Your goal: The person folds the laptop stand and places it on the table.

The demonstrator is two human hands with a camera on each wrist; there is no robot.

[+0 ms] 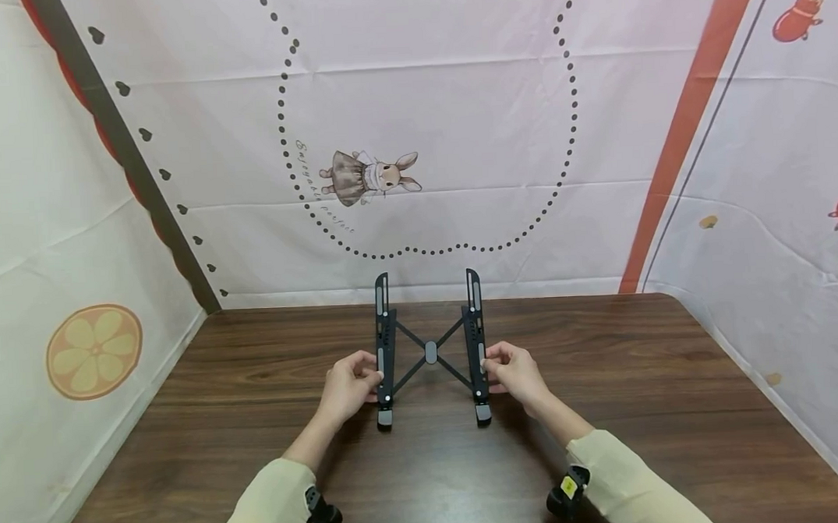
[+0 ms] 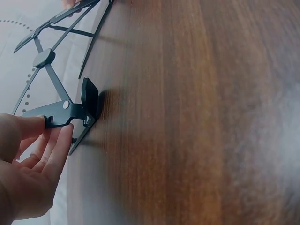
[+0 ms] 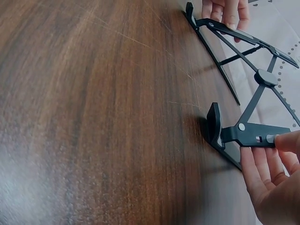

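A black folding laptop stand [image 1: 431, 352] stands unfolded on the table, its two side rails joined by crossed bars at a grey oval hub. My left hand [image 1: 350, 387] pinches the left rail, thumb on top and fingers beneath, as the left wrist view shows. On the other side, my right hand [image 1: 518, 374] holds the right rail the same way. In the right wrist view, the thumb of that hand [image 3: 274, 187] presses by a grey pad close to a small square slot. Upturned lips [image 3: 214, 124] rise at the near ends of the rails.
The brown wooden table [image 1: 436, 487] ends at a pale printed cloth [image 1: 456, 135] hanging behind it, with more cloth along both sides. Dark wrist cameras [image 1: 323, 517] are strapped at both sleeves, low over the table's near part.
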